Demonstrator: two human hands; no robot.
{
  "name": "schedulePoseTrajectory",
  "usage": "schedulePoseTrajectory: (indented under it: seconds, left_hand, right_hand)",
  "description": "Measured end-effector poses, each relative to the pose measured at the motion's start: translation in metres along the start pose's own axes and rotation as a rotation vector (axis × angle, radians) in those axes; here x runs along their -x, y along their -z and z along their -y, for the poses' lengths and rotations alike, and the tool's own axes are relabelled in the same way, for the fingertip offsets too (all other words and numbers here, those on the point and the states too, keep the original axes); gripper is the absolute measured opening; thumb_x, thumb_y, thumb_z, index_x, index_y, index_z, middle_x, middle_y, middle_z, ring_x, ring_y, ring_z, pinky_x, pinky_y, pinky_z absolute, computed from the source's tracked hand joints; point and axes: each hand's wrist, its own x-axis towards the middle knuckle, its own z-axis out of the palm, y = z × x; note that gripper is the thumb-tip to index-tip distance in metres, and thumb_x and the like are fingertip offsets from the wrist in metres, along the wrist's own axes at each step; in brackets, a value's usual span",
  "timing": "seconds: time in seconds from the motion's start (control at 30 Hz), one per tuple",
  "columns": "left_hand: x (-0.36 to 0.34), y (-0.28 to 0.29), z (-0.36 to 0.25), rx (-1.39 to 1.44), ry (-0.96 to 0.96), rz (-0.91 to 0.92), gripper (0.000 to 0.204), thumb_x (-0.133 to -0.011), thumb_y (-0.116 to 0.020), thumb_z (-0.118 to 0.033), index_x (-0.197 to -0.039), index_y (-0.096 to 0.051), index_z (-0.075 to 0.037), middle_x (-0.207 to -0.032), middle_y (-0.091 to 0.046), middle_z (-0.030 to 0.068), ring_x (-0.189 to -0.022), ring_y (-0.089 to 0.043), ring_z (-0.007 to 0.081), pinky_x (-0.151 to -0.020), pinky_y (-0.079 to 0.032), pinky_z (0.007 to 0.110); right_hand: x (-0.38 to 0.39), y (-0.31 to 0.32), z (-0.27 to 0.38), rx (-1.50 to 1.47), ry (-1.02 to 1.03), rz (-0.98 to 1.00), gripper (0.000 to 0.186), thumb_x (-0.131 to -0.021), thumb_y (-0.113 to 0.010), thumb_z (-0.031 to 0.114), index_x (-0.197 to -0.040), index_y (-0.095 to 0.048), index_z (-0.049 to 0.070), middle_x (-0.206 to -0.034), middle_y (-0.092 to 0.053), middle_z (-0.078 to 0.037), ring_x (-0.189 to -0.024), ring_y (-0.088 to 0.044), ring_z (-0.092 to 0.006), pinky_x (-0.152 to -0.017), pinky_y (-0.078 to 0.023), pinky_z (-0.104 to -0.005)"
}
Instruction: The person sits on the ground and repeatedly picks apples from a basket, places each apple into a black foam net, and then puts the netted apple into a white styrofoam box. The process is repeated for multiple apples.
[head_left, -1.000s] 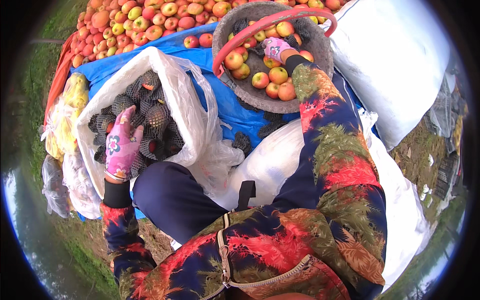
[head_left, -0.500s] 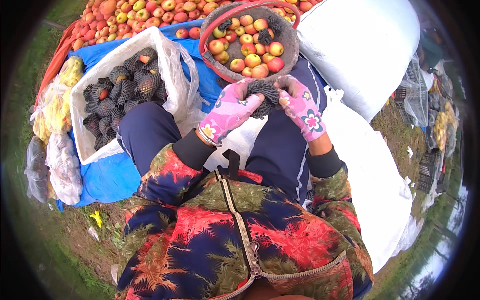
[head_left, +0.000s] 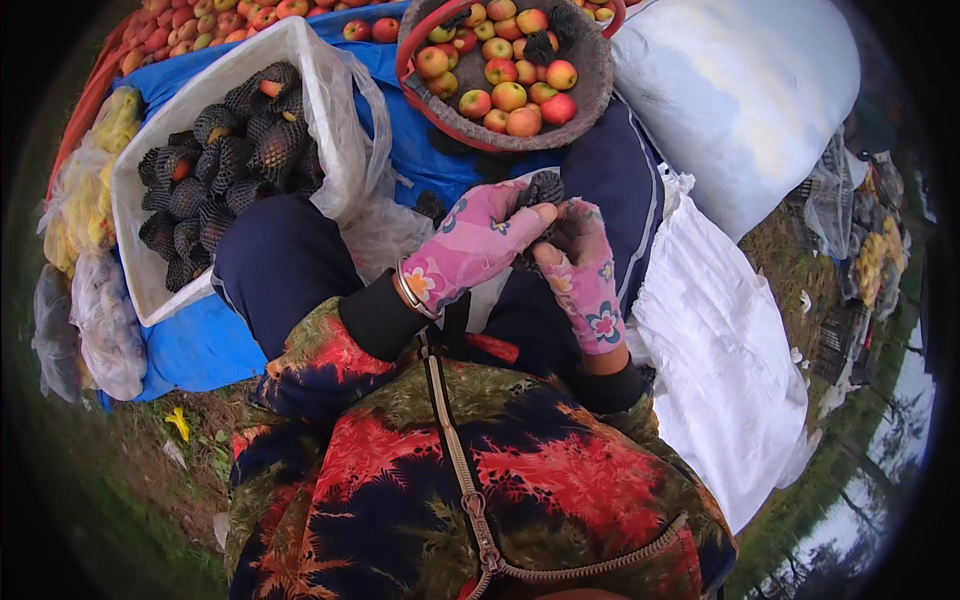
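Observation:
Both hands wear pink flowered gloves and meet over my lap. My left hand [head_left: 470,245] and my right hand [head_left: 582,275] together grip a black foam net sleeve [head_left: 545,190]; whether fruit sits inside it is hidden by the fingers. Just beyond them a round grey basket with a red rim [head_left: 590,95] holds several red-yellow apples [head_left: 510,95] and a couple of black net sleeves. To the left, a white bag [head_left: 330,90] is full of apples wrapped in black net sleeves [head_left: 215,165].
A blue tarp [head_left: 190,345] lies under the bag. A heap of loose apples [head_left: 200,25] runs along the top left. Clear bags of yellow material [head_left: 85,190] sit at far left. Large white sacks [head_left: 740,90] lie right, with grass and crates beyond.
My left hand has left the white bag and my right hand has left the basket. Both came together over my lap around a black net sleeve, and the view has tilted toward my lap.

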Motion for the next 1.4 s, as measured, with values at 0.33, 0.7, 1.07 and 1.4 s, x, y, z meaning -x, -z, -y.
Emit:
schedulePoseTrajectory:
  seconds: [0.33,0.7,1.07,1.4]
  left_hand:
    - [0.010,0.004,-0.023,-0.469,-0.301,-0.048,0.021,-0.081,-0.063,-0.019,-0.089,-0.061,0.000,-0.068,-0.058,0.0118,-0.060,-0.057,0.0221,-0.055,-0.042,0.031]
    - [0.016,0.002,-0.036,-0.675,-0.447,-0.170,0.028,-0.082,-0.062,-0.016,-0.104,-0.053,-0.002,-0.072,-0.060,0.0124,-0.061,-0.060,0.0287,-0.055,-0.045,0.035]
    - [0.020,0.024,-0.051,0.286,0.110,0.027,0.020,-0.081,-0.060,-0.022,-0.087,-0.051,-0.004,-0.061,-0.051,0.0016,-0.051,-0.049,0.0108,-0.047,-0.038,0.024]
    - [0.009,0.067,-0.051,0.933,-0.166,-0.622,0.017,-0.085,-0.058,-0.011,-0.095,-0.059,0.003,-0.097,-0.061,0.0081,-0.087,-0.060,0.0171,-0.076,-0.049,0.031]
  right_hand:
    - [-0.008,0.009,0.008,0.104,-0.114,-0.004,0.030,-0.085,-0.054,0.011,-0.110,-0.051,-0.004,-0.094,-0.060,-0.008,-0.089,-0.056,-0.0126,-0.079,-0.044,-0.0250]
    - [-0.040,0.013,-0.002,0.308,0.038,-0.283,0.021,-0.078,-0.061,0.009,-0.095,-0.050,0.002,-0.086,-0.054,-0.004,-0.072,-0.048,-0.0088,-0.066,-0.041,-0.0220]
    - [-0.053,0.001,0.021,0.749,0.425,0.164,0.035,-0.064,-0.064,0.004,-0.098,-0.055,0.005,-0.099,-0.055,-0.012,-0.083,-0.059,-0.0328,-0.068,-0.049,-0.0366]
    - [-0.098,-0.019,0.060,0.871,0.570,0.661,0.023,-0.075,-0.062,0.015,-0.096,-0.057,0.007,-0.097,-0.054,-0.008,-0.088,-0.058,-0.0290,-0.071,-0.047,-0.0384]
